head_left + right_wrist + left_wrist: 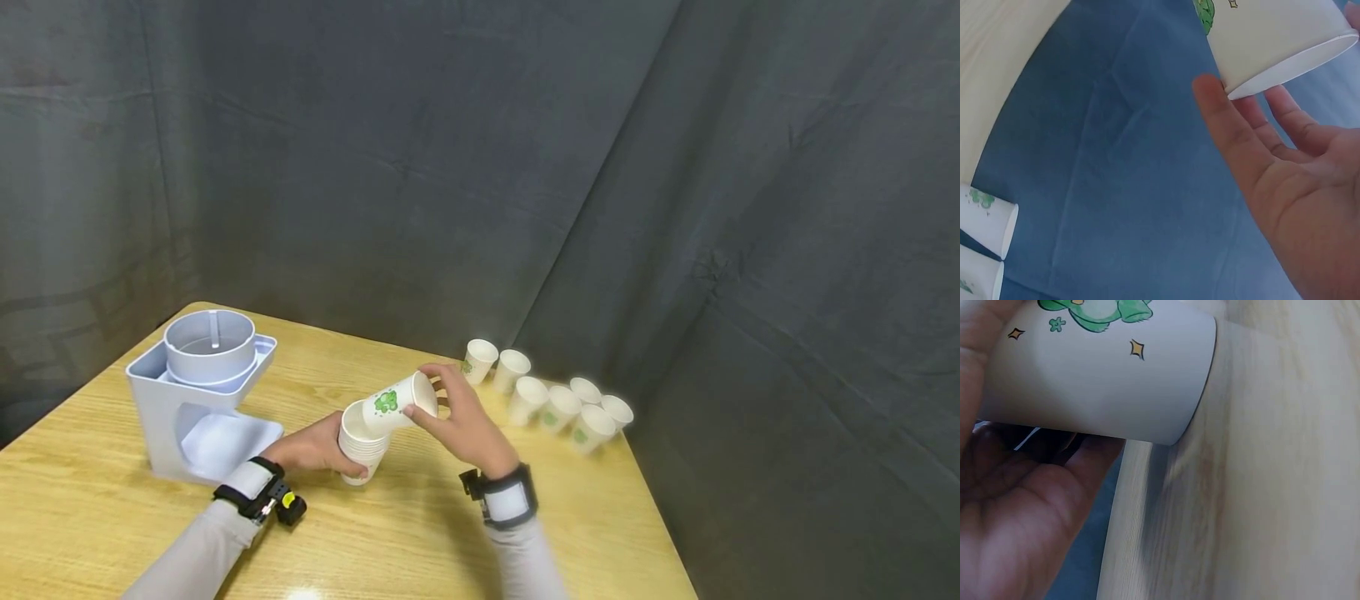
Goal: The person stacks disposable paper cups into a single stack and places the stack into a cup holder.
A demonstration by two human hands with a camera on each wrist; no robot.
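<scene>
A person's left hand (318, 444) wraps a nested stack of paper cups (363, 457) near the middle of the wooden bench (390, 550). The right hand (472, 429) is partly closed, thumb and fingers holding the rim end of a single paper cup (393, 403). That cup, printed with a green figure, tilts over the stack, its base end at the stack's mouth and its own mouth facing right. To the left is a pale stand (161, 425) with a round holder (210, 367); to the right, 7 more cups (560, 408) stand upright.

The cups look like thin paper — probably very light, springy, easily dented and a little slippery. The single cup is best held gently near its rolled rim, where the wall should be stiffest; the stack, with its layered walls, should bear a firmer grip round the side.

The left fingertips are mostly hidden behind the stack, and its cups cannot be counted surely. Whether the single cup's base touches the stack or sits inside it is unclear. The 7 cups are blurred in the head view — the right wrist view shows only 2, at its edge, and crops the held cup.
</scene>
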